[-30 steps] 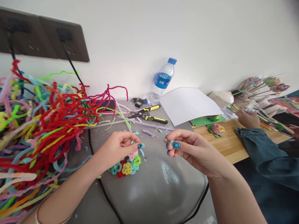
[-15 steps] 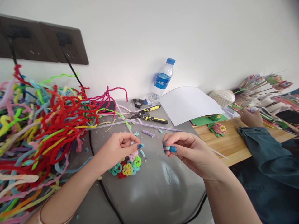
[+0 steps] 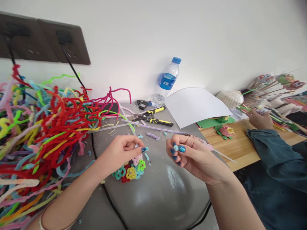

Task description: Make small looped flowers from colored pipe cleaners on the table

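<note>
My left hand (image 3: 121,151) is pinched on a short light-blue pipe cleaner piece (image 3: 145,149), right above a cluster of small looped pipe cleaner flowers (image 3: 130,171) in teal, yellow, green, pink and red on the grey rounded surface (image 3: 163,188). A little to the right and apart from it, my right hand (image 3: 192,156) is raised with fingers curled. Its thumb and fingertips pinch a tiny pale-blue piece (image 3: 176,147). A thin pale stem (image 3: 223,155) sticks out from behind this hand toward the right.
A big tangle of coloured pipe cleaners (image 3: 45,124) fills the left. Behind lie yellow-handled pliers (image 3: 155,121), a lilac pipe cleaner (image 3: 153,128), keys (image 3: 142,104), a water bottle (image 3: 168,81) and white paper (image 3: 194,105). Another person's hand (image 3: 259,119) and sleeve (image 3: 275,153) rest on the wooden table (image 3: 230,145).
My right hand has drawn slightly left and turned its fingers up, and the thin stem has come into sight behind it. My left hand and the flower cluster stay put.
</note>
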`<control>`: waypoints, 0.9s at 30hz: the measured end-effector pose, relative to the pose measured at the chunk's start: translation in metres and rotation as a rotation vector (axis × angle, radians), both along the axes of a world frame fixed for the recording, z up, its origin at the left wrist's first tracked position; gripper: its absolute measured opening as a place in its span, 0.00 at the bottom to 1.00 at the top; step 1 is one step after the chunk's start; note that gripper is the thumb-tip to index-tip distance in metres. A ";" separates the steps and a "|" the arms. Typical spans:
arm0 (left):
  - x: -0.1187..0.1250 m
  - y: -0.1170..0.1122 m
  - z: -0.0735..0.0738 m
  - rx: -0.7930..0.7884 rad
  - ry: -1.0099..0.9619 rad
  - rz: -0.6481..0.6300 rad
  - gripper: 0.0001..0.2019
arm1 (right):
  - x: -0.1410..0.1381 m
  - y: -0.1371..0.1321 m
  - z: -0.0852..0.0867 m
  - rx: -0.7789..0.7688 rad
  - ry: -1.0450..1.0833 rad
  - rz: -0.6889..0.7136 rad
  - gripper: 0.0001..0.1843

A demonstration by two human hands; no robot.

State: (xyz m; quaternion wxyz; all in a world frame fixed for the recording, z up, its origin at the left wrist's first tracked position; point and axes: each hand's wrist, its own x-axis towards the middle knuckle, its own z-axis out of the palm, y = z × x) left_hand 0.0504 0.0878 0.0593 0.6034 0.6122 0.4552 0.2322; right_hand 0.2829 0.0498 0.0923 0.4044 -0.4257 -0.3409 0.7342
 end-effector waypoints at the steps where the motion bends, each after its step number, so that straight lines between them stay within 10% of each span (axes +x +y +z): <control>1: 0.000 0.000 0.000 -0.003 0.004 -0.001 0.11 | 0.000 0.000 0.000 0.000 -0.018 0.003 0.17; 14: 0.000 0.000 0.000 -0.010 -0.010 -0.041 0.11 | -0.003 0.009 0.019 0.485 -0.974 0.228 0.06; 27: -0.001 -0.001 -0.003 -0.033 -0.012 -0.102 0.07 | -0.018 0.017 0.013 0.553 -1.050 0.354 0.08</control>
